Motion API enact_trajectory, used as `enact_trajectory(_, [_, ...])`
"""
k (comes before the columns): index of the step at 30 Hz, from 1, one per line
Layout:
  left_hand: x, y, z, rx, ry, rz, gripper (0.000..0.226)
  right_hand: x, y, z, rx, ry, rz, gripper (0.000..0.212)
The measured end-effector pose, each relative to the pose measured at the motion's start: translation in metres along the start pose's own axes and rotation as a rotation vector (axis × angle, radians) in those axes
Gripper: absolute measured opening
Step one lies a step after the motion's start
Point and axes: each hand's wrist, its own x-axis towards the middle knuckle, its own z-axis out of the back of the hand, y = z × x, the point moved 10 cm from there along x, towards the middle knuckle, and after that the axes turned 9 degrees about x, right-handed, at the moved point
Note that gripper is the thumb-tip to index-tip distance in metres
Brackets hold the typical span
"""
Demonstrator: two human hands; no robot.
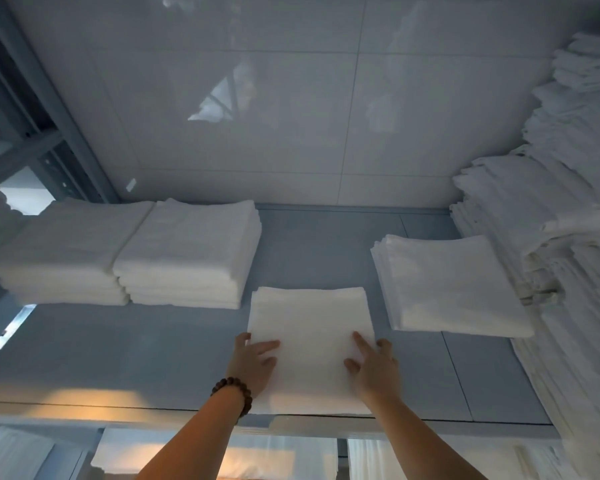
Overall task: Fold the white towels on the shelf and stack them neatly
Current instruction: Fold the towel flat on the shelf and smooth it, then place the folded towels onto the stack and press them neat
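Note:
A folded white towel point(310, 327) lies flat on the grey shelf point(153, 351), near its front edge. My left hand point(252, 362), with a bead bracelet at the wrist, rests on the towel's near left side, fingers spread. My right hand point(374, 367) rests on its near right side, index finger stretched forward. Two stacks of folded white towels point(187, 251) sit side by side at the back left. A thinner stack of folded cloths point(451, 285) lies to the right of the towel.
A tall, uneven pile of white linen point(568, 209) rises along the right side. A glossy tiled wall point(291, 116) closes the back. A metal frame point(32, 109) stands at the left. More white towels point(187, 452) show on the shelf below.

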Motion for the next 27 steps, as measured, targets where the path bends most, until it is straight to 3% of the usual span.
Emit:
enact_trajectory(6, [-0.011, -0.002, 0.001, 0.035, -0.003, -0.008, 0.034, 0.005, 0.001, -0.004, 0.121, 0.124, 0.019, 0.064])
enact_trajectory(10, [-0.013, -0.002, 0.004, 0.116, -0.031, -0.015, 0.036, 0.003, 0.001, -0.005, 0.173, 0.145, 0.045, 0.057])
enact_trajectory(14, [-0.016, -0.014, 0.003, 0.331, -0.07, -0.002, 0.042, -0.004, 0.006, 0.005, 0.151, 0.025, 0.068, 0.039])
enact_trajectory(17, [-0.019, -0.026, 0.009, 0.496, -0.094, -0.036, 0.05, -0.015, 0.018, 0.017, 0.066, -0.079, 0.12, 0.037])
enact_trajectory(27, [-0.037, -0.086, 0.071, 0.531, -0.347, -0.189, 0.057, -0.036, 0.051, 0.085, 0.047, -0.307, 0.217, 0.042])
